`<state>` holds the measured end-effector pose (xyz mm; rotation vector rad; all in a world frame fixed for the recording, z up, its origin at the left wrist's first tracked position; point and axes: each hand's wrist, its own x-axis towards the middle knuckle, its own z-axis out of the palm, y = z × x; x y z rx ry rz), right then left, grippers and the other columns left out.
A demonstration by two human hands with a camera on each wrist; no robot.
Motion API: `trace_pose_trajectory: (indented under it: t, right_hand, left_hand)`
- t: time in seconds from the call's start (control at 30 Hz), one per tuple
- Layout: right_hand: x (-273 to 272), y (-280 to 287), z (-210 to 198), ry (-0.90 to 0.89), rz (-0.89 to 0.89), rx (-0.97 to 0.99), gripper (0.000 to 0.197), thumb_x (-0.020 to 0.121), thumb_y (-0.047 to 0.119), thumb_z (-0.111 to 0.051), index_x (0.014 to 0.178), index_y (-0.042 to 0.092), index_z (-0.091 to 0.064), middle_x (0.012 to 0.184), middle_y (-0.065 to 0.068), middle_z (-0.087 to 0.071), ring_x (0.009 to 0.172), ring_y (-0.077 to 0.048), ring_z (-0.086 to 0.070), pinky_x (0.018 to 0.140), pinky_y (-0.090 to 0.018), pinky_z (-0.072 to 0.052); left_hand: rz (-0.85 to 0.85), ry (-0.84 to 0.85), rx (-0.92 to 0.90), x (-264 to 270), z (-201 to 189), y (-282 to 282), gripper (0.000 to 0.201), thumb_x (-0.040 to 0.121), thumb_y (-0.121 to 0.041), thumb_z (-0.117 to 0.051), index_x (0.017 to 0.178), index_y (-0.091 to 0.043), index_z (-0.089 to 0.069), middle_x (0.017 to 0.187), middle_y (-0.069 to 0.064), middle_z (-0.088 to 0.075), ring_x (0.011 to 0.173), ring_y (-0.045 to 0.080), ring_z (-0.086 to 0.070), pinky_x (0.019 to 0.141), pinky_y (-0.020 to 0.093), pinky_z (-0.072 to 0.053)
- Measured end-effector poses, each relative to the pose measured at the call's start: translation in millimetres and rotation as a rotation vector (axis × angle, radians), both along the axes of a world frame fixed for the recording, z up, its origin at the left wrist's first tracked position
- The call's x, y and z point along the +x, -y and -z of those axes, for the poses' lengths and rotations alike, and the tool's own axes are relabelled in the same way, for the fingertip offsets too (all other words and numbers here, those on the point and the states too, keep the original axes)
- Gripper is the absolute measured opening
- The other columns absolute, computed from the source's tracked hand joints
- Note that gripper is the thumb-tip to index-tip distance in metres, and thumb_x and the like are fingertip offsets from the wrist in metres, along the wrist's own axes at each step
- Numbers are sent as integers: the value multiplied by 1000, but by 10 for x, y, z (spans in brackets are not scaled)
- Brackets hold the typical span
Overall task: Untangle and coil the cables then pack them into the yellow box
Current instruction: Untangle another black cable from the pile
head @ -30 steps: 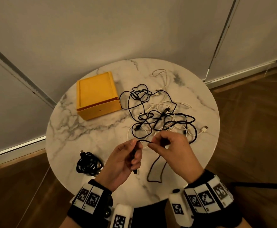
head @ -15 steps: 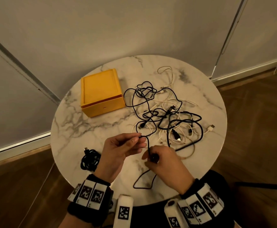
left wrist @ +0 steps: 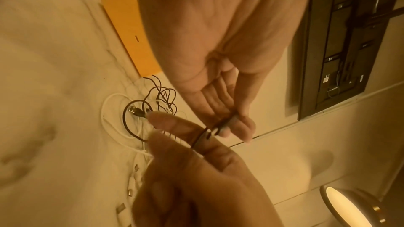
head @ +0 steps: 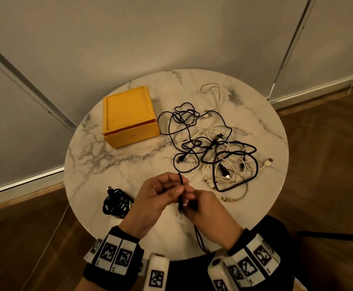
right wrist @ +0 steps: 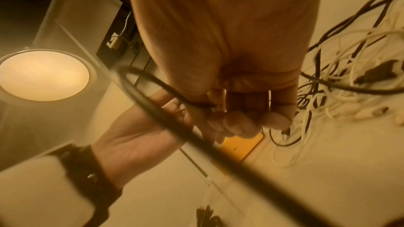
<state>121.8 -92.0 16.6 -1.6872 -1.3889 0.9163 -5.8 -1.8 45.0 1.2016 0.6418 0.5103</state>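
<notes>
A thin black cable [head: 180, 191] is pinched between the left hand [head: 154, 198] and the right hand [head: 208, 207], both closed on it above the marble table [head: 100, 164]. The tangled cables [head: 213, 152] lie beside the yellow box [head: 129, 118]; 1 coiled cable [head: 116, 203] rests near the left wrist.

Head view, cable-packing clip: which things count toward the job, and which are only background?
Part of the job:
- black cable held by left hand and right hand
- tangled pile of cables
- coiled black cable
- yellow box

Just there:
- marble table
- lamp
- wood floor
</notes>
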Motion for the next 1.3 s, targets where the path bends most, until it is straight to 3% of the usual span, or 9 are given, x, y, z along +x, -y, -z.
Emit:
trace_pose_trajectory:
  t: [0.1,0.23,0.4,0.5,0.67,0.83,1.03,1.2,1.3]
  right_hand:
    - [-120,49,56,34,-73,-93,25,82,22,-69,105,23,-59,73,4,-61,65,-9,-54,61,-21,-39]
    - [-146,97,111,177,-131,-126,31,86,31,-62,116,24,-58,85,1,-65,87,-18,-60,71,-27,-38]
    - [-109,120,118,344,-206,-52,19,95,32,-51,93,20,-66,90,-4,-69,90,-24,-59,70,-29,-32]
    - [20,119,-9,235,-222,-9,17,91,29,-58,90,20,-72,82,-1,-72,77,-16,-62,70,-31,-42]
    - [191,176,-90,-119,-176,-43,19,93,27,-62,84,14,-73,50,4,-60,43,-4,-53,53,-16,-40]
    - [-75,228,19,-1,-303,13,33,95,34,-54,80,7,-65,63,-7,-57,59,-19,-50,60,-30,-39]
    - [-33,172,-54,86,-295,30,26,94,31,-55,81,13,-68,64,3,-56,62,-15,-51,62,-34,-38]
    - [-27,141,-90,95,-274,53,26,95,30,-56,78,14,-65,60,2,-55,59,-15,-50,61,-34,-39]
    - [4,119,-115,85,-232,69,18,92,30,-59,84,19,-71,64,1,-62,60,-12,-53,59,-31,-41]
  left_hand:
    - [-142,25,58,-6,41,5,12,85,-2,-63,95,-4,-69,91,18,-73,86,33,-71,75,34,-56]
    - [-152,-128,248,-72,154,65,14,89,6,-57,98,-1,-65,91,10,-75,89,26,-72,77,28,-55]
    - [36,-330,413,-159,298,60,25,87,8,-60,99,-12,-70,92,-1,-76,90,12,-71,81,21,-53]
    - [92,-339,355,-215,310,20,23,85,10,-62,98,-7,-71,92,2,-76,90,14,-71,77,23,-54]
    - [-120,-83,-12,-208,211,100,17,80,10,-60,97,5,-63,92,19,-73,84,27,-72,71,27,-56]
    - [-306,119,-268,-162,262,183,13,87,10,-48,96,2,-53,105,26,-69,100,37,-68,76,29,-56]
    - [-175,-100,89,-192,296,204,15,93,12,-45,104,4,-52,93,23,-71,93,37,-69,85,42,-56]
    - [-183,-153,209,-159,287,205,12,90,11,-53,94,0,-57,94,13,-74,97,27,-70,87,36,-54]
    - [-137,-157,212,-185,306,219,9,88,12,-56,91,5,-59,89,13,-74,86,22,-71,75,25,-54]
